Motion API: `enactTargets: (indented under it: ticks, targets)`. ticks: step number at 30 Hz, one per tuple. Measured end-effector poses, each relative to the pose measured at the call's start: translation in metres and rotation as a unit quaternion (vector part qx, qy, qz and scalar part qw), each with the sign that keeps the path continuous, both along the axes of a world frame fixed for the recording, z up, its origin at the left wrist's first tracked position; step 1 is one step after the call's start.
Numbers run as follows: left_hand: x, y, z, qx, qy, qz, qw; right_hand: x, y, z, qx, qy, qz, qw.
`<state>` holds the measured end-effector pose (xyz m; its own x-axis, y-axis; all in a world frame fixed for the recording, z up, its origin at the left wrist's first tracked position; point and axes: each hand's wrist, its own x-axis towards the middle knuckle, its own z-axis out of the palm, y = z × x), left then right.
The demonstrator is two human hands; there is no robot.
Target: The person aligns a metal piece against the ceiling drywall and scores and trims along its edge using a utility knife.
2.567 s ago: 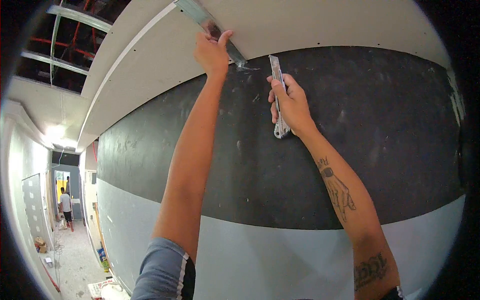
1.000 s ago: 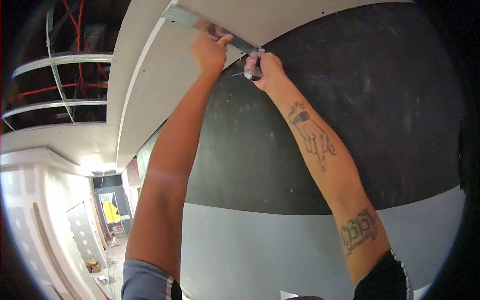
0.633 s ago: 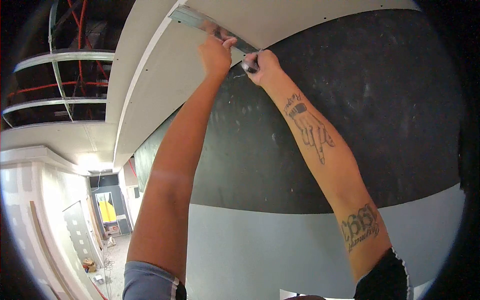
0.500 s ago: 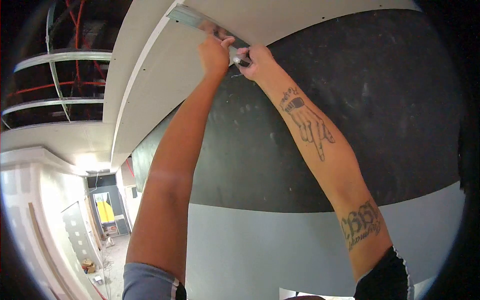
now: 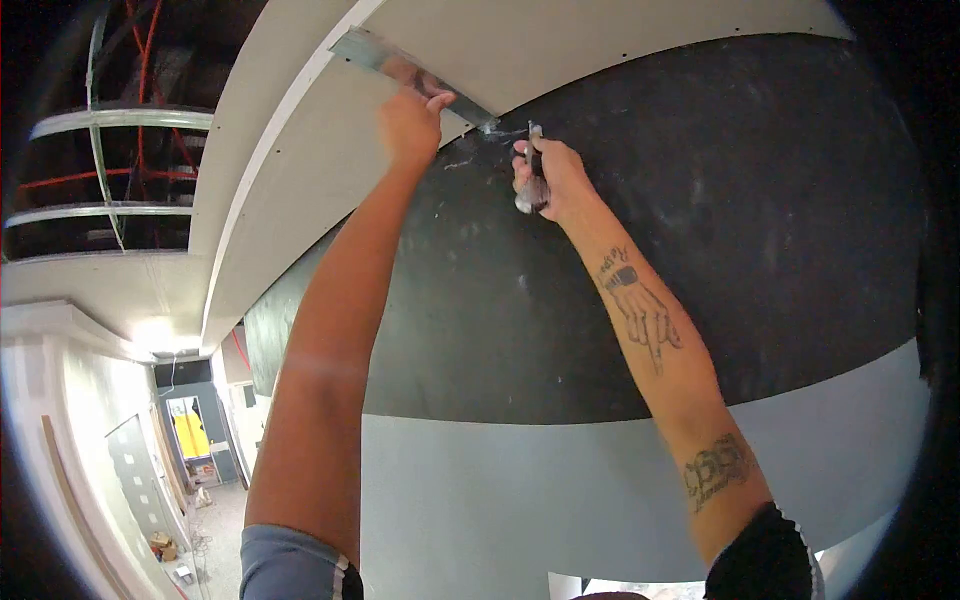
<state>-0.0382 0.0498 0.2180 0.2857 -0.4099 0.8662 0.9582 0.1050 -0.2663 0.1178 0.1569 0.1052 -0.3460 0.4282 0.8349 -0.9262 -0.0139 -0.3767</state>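
Note:
My left hand (image 5: 410,128) is up at the ceiling board (image 5: 320,130), closed on a flat shiny metal strip (image 5: 362,50) and pressing it to the board's underside. The strip runs from the board's white edge to the dark curved wall panel (image 5: 480,300). Just right of the strip's end, my right hand (image 5: 563,178) is closed around a small dark and silver tool that looks like a utility knife (image 5: 533,192). Its narrow tip points upward, near the dark panel; contact cannot be made out. Pale scuffs mark the panel beside the strip's end.
At upper left, a ceiling opening shows metal framing (image 5: 120,119) and red pipes or cables (image 5: 142,100). A light grey wall (image 5: 500,490) lies below the dark panel. A corridor floor (image 5: 220,520) with small items stretches away at lower left.
My right hand has moved down and right with the tool, away from the metal strip's end. My left hand still holds the strip against the board. The view has shifted slightly.

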Motion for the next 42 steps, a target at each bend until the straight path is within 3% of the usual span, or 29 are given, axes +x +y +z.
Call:
enactTargets:
  ticks: [2,3,4,5,6,8,10,11,13,20,26,28,32,38,42]
  targets:
    - [0.002,0.001,-0.003,0.005,0.011,-0.005,1.000,-0.001,-0.006,-0.010,0.015,-0.041,-0.062,0.997]
    - [0.002,0.002,-0.001,0.016,-0.003,0.023,1.000,-0.004,-0.016,-0.014,0.103,-0.037,-0.286,0.952]
    - [0.002,0.001,0.001,0.030,-0.016,0.052,0.998,-0.008,-0.026,-0.015,0.189,-0.029,-0.492,0.849]
    - [0.002,0.000,0.000,0.034,-0.018,0.052,0.998,-0.015,-0.031,-0.013,0.229,0.092,-0.703,0.666]
    - [0.003,0.000,-0.002,0.034,-0.013,0.049,0.998,-0.019,-0.035,-0.008,0.232,0.094,-0.702,0.666]
    - [0.005,-0.001,-0.004,0.034,-0.010,0.047,0.998,-0.026,-0.044,0.000,0.263,0.123,-0.762,0.579]
    - [0.007,-0.005,-0.007,-0.041,-0.039,-0.009,0.998,-0.031,-0.049,0.011,0.274,0.142,-0.769,0.560]
    - [0.006,-0.004,-0.005,-0.040,-0.040,-0.007,0.998,-0.032,-0.052,0.017,0.285,0.163,-0.776,0.538]
    - [0.005,-0.004,-0.003,0.013,-0.035,0.103,0.994,-0.033,-0.056,0.027,0.293,0.190,-0.777,0.523]
    - [0.012,-0.006,-0.008,0.006,-0.025,0.035,0.999,-0.028,-0.061,0.058,0.334,0.252,-0.790,0.449]
    - [0.008,-0.004,-0.004,-0.020,-0.044,0.075,0.996,-0.031,-0.053,0.061,0.320,0.232,-0.808,0.436]
    - [0.006,-0.004,0.005,-0.071,-0.057,0.060,0.994,-0.031,-0.048,0.059,0.318,0.227,-0.811,0.435]
    - [0.002,-0.001,0.004,-0.049,-0.021,0.069,0.996,-0.026,-0.051,0.055,0.323,0.171,-0.809,0.460]
    - [0.006,-0.007,0.007,-0.078,-0.084,0.024,0.993,-0.014,-0.058,0.047,0.328,0.135,-0.825,0.440]
    - [0.005,-0.003,0.005,-0.005,-0.048,0.069,0.996,-0.004,-0.027,0.034,0.323,0.120,-0.845,0.409]
